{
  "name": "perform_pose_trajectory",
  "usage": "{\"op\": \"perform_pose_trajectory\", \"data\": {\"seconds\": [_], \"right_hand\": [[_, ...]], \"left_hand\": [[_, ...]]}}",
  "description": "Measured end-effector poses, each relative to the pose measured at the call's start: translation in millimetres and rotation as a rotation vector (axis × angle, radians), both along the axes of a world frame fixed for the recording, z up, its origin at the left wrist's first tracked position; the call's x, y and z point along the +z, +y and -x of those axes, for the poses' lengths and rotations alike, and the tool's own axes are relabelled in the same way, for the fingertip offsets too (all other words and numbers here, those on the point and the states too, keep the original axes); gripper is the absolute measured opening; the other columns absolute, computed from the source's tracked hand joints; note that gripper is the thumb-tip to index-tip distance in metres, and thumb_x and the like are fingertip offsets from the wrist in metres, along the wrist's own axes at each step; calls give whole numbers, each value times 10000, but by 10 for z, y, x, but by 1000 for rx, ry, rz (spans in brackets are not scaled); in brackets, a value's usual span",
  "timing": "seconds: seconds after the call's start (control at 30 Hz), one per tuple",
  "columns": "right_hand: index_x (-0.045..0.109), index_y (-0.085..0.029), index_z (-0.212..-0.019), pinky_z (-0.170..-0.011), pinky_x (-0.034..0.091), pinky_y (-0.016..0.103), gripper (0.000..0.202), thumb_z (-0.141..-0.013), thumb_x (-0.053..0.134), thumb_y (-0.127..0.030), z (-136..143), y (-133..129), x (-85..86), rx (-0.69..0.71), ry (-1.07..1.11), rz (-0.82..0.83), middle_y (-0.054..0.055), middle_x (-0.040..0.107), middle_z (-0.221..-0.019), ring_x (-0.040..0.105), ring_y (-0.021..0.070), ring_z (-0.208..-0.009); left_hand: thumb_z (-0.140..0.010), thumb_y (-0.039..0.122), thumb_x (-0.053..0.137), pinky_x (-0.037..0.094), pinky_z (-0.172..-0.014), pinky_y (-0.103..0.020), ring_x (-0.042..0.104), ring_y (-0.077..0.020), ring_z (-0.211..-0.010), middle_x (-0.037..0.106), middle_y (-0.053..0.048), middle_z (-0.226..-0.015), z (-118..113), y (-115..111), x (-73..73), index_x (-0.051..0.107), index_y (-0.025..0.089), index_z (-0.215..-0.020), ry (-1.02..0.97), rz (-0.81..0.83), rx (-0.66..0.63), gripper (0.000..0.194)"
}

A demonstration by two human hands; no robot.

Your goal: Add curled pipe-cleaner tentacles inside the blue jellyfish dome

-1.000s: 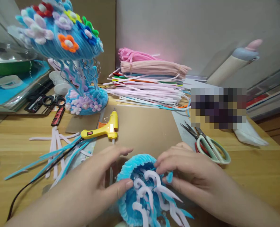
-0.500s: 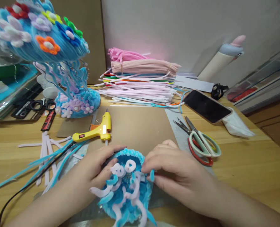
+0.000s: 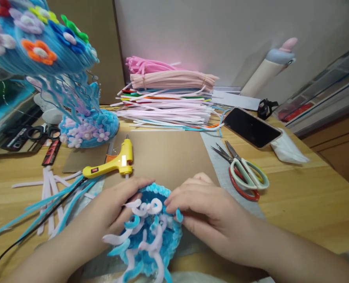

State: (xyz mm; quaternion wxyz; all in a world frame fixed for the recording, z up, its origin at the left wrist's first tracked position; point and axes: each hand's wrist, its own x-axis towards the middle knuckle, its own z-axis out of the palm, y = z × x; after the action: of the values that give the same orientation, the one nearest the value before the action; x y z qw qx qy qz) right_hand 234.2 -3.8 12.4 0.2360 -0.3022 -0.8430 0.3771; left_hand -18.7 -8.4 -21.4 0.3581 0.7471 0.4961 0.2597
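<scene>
A blue pipe-cleaner dome (image 3: 174, 232) lies hollow side up at the front of the table, with curled pale pink and blue pipe-cleaner strands (image 3: 151, 244) rising from inside it. My left hand (image 3: 117, 202) grips its upper left rim; the thumb is partly hidden behind the curls. On the opposite side, my right hand (image 3: 202, 210) pinches the right rim, fingers reaching inside and thumb beside a short blue curl (image 3: 179, 215). Just beyond my left hand, a yellow hot glue gun (image 3: 112, 167) rests on its side, its black cord running to the left.
A flowered blue pipe-cleaner jellyfish (image 3: 49, 51) stands at left. Pipe-cleaner bundles (image 3: 168, 80) are stacked at the back. Scissors (image 3: 242, 173), a phone (image 3: 252, 127) and a leaning bottle (image 3: 269, 70) are on the right. Loose pipe cleaners (image 3: 49, 196) lie at left, cardboard (image 3: 168, 153) in the middle.
The whole view has shifted, so everything sits a little farther left. Both hands keep their hold on the dome, and the right fingers reach slightly farther over its rim.
</scene>
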Motion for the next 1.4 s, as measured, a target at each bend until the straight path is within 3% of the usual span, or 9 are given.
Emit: {"op": "perform_pose_trajectory", "data": {"seconds": [0.23, 0.57, 0.7, 0.87, 1.1, 1.23, 1.4], "right_hand": [[613, -191, -984, -823, 322, 350, 138, -918, 556, -85, 12, -16, 61, 54, -84, 32, 16, 713, -954, 609, 155, -897], [622, -174, -919, -800, 317, 332, 90, -923, 566, -105, 23, -14, -22, 11, -21, 2, 11, 714, -880, 605, 143, -834], [632, -169, -907, -781, 324, 317, 48, -922, 592, -148, 34, 11, -73, -51, -2, -2, 9, 692, -836, 595, 137, -784], [637, -173, -873, -755, 346, 290, 46, -901, 617, -142, 52, 24, -90, -105, 24, -18, -12, 688, -777, 590, 125, -722], [651, -184, -854, -753, 382, 281, 62, -891, 628, -140, 50, -10, -88, -117, 7, -28, -12, 701, -751, 593, 129, -695], [659, -175, -878, -760, 380, 293, 55, -905, 616, -151, 48, -21, -76, -82, -18, -28, 3, 718, -792, 606, 139, -735], [649, -174, -916, -781, 369, 311, 52, -913, 611, -139, 32, -18, -51, -41, -62, -19, 5, 728, -847, 627, 134, -778]], "left_hand": [[-873, 260, 543, 494, -923, -285, 676, -242, -1020, 727, -14, -1171, 43, 49, 22, 636, 351, -1276, 80, 44, -66, 424], [-849, 180, 540, 516, -861, -284, 678, -230, -1011, 736, -2, -1136, 7, 44, 28, 648, 317, -1242, 85, 47, -49, 430], [-866, 320, 562, 536, -837, -320, 694, -243, -962, 746, -44, -1075, -48, 41, 37, 679, 258, -1172, 11, 137, 64, 333], [-749, 366, 659, 554, -708, -344, 701, -252, -809, 759, -79, -974, -113, 39, 87, 709, 191, -1070, -61, 221, 222, 369], [-753, 465, 687, 519, -621, -319, 652, -218, -702, 722, -69, -837, -85, 64, 0, 677, 172, -1025, -153, 301, 324, 400], [-770, 478, 681, 514, -632, -304, 635, -205, -720, 714, -61, -888, -64, 78, 53, 677, 189, -1034, -137, 265, 292, 391], [-803, 499, 655, 503, -714, -281, 607, -192, -795, 713, -30, -1027, 45, 70, 211, 705, 257, -1062, 43, 34, 291, 358]]}}
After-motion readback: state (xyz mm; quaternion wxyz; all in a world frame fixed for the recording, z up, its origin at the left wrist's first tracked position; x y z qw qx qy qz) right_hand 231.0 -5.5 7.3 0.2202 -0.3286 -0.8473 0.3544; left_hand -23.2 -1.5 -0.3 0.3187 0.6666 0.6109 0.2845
